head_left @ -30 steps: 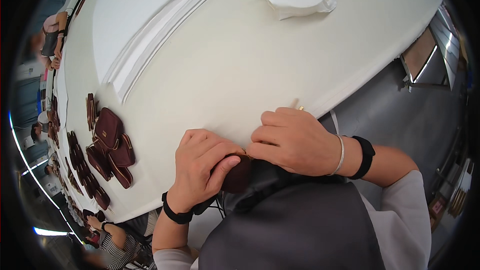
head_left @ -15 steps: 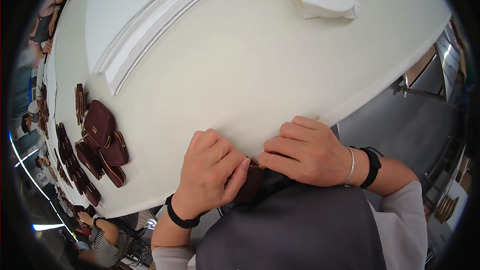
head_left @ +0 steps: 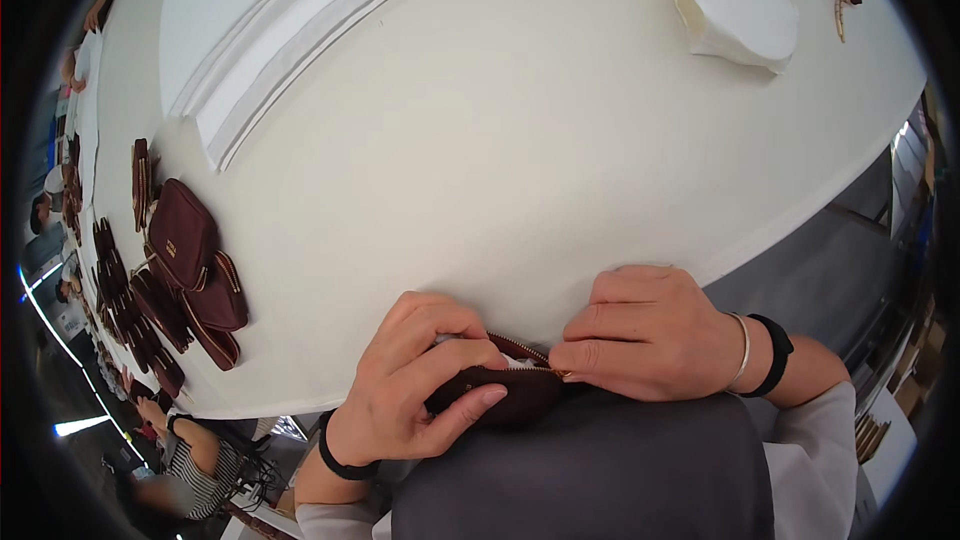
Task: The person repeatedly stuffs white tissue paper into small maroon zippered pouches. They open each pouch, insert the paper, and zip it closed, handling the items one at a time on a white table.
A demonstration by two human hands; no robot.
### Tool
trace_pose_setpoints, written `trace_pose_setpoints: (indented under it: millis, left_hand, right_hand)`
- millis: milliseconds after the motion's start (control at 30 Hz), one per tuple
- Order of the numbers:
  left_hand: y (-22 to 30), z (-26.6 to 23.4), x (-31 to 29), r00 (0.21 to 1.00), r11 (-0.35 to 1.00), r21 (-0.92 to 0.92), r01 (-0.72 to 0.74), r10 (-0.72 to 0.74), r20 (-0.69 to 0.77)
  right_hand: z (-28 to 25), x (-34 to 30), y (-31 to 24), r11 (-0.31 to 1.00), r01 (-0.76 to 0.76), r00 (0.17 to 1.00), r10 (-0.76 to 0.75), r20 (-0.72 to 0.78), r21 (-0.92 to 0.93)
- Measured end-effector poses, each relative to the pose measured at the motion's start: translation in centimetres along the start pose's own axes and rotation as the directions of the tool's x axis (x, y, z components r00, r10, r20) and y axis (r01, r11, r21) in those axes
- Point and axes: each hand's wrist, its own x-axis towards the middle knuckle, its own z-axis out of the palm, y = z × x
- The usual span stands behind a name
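A dark maroon zip pouch (head_left: 522, 398) is between my hands at the near edge of the table, against the dark clothing on my front. Its gold-toothed zipper is parted, and something white (head_left: 519, 363) shows inside. My left hand (head_left: 415, 372) is closed on the pouch's left side, thumb on the outer face and fingers at the opening. At the zipper's right end, my right hand (head_left: 655, 335) pinches the pouch corner; a bit of gold metal shows by the fingertips, and the rest of the grip is hidden.
Several similar maroon pouches (head_left: 182, 232) are heaped on the left of the white table (head_left: 450, 150). Stacked white sheets (head_left: 290, 50) lie at the far left, a crumpled white piece (head_left: 735, 10) at the far right. Another person (head_left: 195, 450) sits at the lower left.
The pouch's zipper has parted, exposing the white inside. My left fingers have moved onto the opening, and both hands sit slightly lower. The view has shifted, moving the white piece rightward.
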Motion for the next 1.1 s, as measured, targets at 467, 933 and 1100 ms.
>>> trace_pose_setpoints:
  millis: [467, 933, 1100]
  left_hand:
    - [2.1, -1.4, 0.2, 1.0, 0.955, 0.298, 0.005, -0.001, -0.013]
    - [1.5, -2.4, 0.4, 0.999, 0.989, 0.142, 0.049, -0.051, 0.012]
    - [0.6, -0.7, -0.7, 0.995, 0.988, 0.146, -0.046, 0.059, -0.086]
  right_hand:
    - [-0.1, 3.8, -1.7, 0.969, -0.238, 0.949, 0.216, 0.23, 0.071]
    - [1.2, 3.6, -1.7, 0.874, -0.289, 0.956, 0.24, 0.172, 0.391]
    - [1.9, 3.1, -1.3, 0.917, -0.156, 0.988, 0.136, 0.079, 0.368]
